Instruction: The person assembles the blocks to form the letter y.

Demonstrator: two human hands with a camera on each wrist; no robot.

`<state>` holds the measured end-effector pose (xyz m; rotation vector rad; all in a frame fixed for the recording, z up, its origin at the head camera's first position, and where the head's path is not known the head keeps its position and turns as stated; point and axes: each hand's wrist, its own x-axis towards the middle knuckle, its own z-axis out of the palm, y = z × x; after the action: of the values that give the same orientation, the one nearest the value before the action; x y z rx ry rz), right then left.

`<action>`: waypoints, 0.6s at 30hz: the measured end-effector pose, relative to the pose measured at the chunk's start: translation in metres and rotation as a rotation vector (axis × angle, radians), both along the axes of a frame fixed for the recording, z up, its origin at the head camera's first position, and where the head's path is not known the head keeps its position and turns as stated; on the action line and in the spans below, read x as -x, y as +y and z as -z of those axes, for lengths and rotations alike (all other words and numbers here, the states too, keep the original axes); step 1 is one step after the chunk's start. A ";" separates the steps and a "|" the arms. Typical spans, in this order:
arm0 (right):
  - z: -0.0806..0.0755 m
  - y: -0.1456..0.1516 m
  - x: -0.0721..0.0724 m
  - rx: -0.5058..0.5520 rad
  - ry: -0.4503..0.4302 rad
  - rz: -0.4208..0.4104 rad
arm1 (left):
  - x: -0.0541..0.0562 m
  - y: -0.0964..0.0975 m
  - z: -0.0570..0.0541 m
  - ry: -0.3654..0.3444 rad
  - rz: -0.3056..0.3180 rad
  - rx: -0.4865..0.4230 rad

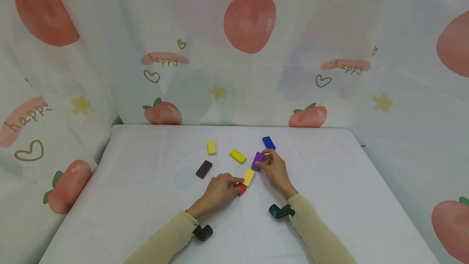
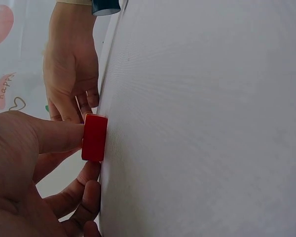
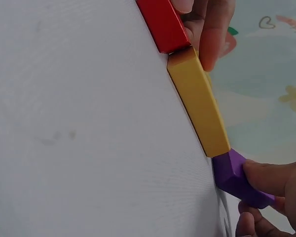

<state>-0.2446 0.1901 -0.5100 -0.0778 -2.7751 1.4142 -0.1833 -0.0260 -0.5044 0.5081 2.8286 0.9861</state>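
Observation:
My left hand (image 1: 219,190) holds a red block (image 1: 241,189) with the thumb against it, while the index finger reaches to a light yellow block (image 1: 248,177). The red block (image 2: 94,138) stands out beyond the left thumb in the left wrist view. Between thumb and fingers, my right hand (image 1: 277,171) pinches a purple block (image 1: 258,161). In the right wrist view the red block (image 3: 164,23), light yellow block (image 3: 199,104) and purple block (image 3: 237,178) form an end-to-end line, the purple one tilted at its far end.
A blue block (image 1: 268,142) lies just beyond the right hand. Farther left on the white-covered table (image 1: 146,199) are a bright yellow block (image 1: 238,156), another yellow block (image 1: 211,148) and a dark brown block (image 1: 204,169). A fruit-printed curtain (image 1: 205,84) encloses the table's back and sides.

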 end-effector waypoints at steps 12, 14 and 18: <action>-0.003 -0.002 0.005 -0.049 -0.024 -0.020 | 0.000 0.000 -0.001 0.005 -0.004 -0.004; -0.003 -0.002 0.006 -0.058 -0.021 -0.028 | 0.000 0.000 0.000 0.007 -0.002 -0.004; -0.003 -0.003 0.006 -0.077 -0.010 -0.036 | 0.000 0.000 0.001 0.011 0.001 0.000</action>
<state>-0.2511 0.1876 -0.5066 -0.0337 -2.8499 1.3161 -0.1836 -0.0262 -0.5055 0.5159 2.8378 0.9856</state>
